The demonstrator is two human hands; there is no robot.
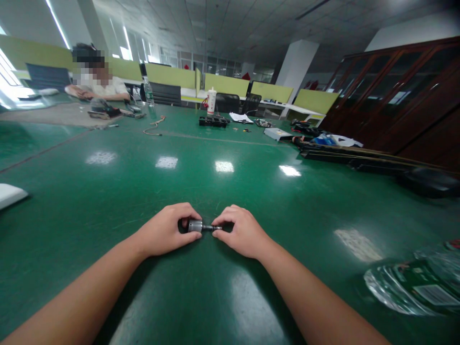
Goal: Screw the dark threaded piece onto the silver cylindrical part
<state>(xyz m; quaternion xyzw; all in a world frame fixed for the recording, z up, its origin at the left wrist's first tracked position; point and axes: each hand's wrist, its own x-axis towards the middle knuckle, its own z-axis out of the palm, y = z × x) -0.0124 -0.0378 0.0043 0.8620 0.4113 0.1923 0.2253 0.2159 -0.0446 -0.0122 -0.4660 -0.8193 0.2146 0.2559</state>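
Note:
A short silver metal cylinder (195, 225) with a thin dark shaft (208, 227) lies level just over the green tabletop (201, 182), between my hands. The thumb and fingers of my left hand (167, 230) are closed around the cylinder from the left. From the right, my right hand (246, 233) pinches the shaft's far end between thumb and fingertips. Whether the shaft and the cylinder are one piece cannot be made out, and my fingers partly cover both ends.
A clear plastic bottle (417, 282) lies at the near right. At the left edge is a white object (10, 195). Farther back are a black tray (213, 121), a white cup (211, 101) and long black parts (338, 157). A person (98, 81) sits at the far left.

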